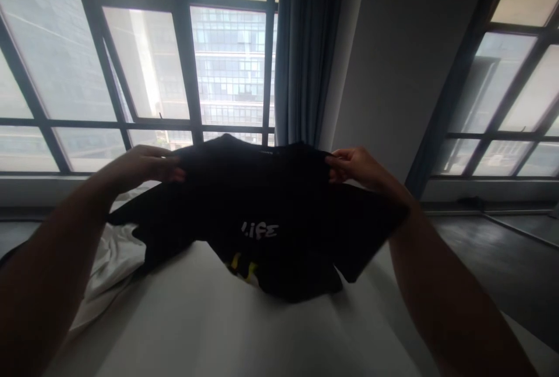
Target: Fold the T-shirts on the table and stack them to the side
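One black LIFE T-shirt [271, 194] is lifted, not yet smooth, my left hand [151, 164] pinching at ten o'clock, right hand [356, 164] at two.

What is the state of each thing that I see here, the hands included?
Shirt: held up, spread between the hands, lower part hanging in folds
Left hand: closed on one shoulder
Right hand: closed on the other shoulder
White cloth: rumpled
Curtain: gathered, hanging
Window: one pane appears ajar
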The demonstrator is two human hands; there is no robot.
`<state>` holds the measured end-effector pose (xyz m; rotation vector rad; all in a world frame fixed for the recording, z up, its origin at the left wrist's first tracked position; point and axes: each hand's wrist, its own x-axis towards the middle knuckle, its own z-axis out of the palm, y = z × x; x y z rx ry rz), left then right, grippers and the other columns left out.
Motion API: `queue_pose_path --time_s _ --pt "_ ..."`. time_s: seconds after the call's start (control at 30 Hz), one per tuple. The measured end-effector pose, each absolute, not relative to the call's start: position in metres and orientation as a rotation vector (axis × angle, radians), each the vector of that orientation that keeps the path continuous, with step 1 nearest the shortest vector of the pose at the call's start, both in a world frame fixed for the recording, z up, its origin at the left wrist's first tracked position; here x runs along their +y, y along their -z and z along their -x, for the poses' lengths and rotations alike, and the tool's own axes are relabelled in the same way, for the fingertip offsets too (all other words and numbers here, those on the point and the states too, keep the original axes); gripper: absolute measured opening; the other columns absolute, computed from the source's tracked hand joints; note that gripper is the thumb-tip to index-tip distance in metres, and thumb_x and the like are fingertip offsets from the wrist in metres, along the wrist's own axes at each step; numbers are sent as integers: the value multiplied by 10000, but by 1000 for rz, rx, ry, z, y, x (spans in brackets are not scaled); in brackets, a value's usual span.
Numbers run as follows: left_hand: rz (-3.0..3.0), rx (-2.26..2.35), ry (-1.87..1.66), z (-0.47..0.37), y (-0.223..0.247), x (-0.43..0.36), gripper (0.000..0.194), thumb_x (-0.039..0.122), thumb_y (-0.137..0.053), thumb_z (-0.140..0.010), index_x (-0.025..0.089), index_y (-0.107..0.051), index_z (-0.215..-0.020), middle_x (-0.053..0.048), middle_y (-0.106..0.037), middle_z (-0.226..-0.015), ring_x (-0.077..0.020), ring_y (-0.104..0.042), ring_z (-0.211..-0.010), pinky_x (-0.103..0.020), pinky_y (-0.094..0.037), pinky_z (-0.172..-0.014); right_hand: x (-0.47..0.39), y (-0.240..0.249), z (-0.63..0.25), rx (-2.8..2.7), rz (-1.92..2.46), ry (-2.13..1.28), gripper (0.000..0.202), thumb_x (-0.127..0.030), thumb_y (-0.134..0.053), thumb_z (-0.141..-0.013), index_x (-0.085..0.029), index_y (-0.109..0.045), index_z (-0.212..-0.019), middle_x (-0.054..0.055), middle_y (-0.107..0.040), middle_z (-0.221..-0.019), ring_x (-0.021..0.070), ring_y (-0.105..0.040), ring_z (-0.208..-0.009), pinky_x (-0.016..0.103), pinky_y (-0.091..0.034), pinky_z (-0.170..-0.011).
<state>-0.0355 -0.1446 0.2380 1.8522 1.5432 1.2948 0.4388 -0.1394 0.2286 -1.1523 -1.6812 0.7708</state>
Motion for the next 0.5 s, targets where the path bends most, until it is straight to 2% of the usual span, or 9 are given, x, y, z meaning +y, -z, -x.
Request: queue_pose_path --time_s 0.1,0.23,0.3,0.37,0.43,0.5 --pt "-1990 1543 -791 32 -229 -139 423 544 -743 -660 150 -700 -810 -45 -724 -720 -209 -681 -706 -364 -574 -701 -132 -219 -428 -1771 1260 -772 368 -468 -792 -761 -149 -625 -839 30 -676 -663 112 -629 -536 195 -492 -486" --pt "-1998 1252 -289 60 -217 -139 476 665 -672 -663 190 -689 -690 -44 -676 -590 -197 -632 -576 -347 -535 -597 -135 -211 -442 -2210 1119 -1170 456 -558 -764 -741 -132 -654 -863 5 -671 -629 113 -622 -530 222 -518 -528" --pt "-1988 1240 -314 74 -217 -128 498 684 -616 -699 189 -674 -678 -41 -643 -533 -196 -615 -538 -364 -532 -585 -123 -214 -450 -2298 1082 -1236 489 -587 -763 -722 -130 -660 -861 0 -663 -604 122 -624 -525 236 -525 -541" --pt "-1985 1413 -533 74 -221 -104 461 602 -567 -797 158 -679 -746 -52 -681 -605 -203 -650 -613 -388 -552 -669 -95 -218 -451 -2218 1159 -1088 481 -575 -756 -742 -129 -666 -899 34 -697 -677 147 -661 -595 257 -545 -596" --pt "-1963 1683 -694 60 -225 -74 371 440 -584 -860 89 -687 -925 -89 -746 -806 -228 -690 -804 -403 -549 -808 -58 -221 -441 -2037 1299 -787 470 -529 -739 -790 -124 -665 -1017 94 -738 -852 187 -701 -746 292 -563 -700" --pt "-2068 1992 -798 36 -224 -45 422 353 -597 -893 23 -625 -1153 -159 -734 -1066 -267 -655 -1035 -405 -511 -918 -22 -220 -426 -1884 1419 -423 532 -455 -701 -850 -113 -595 -1243 155 -700 -1151 231 -682 -1000 325 -532 -869"
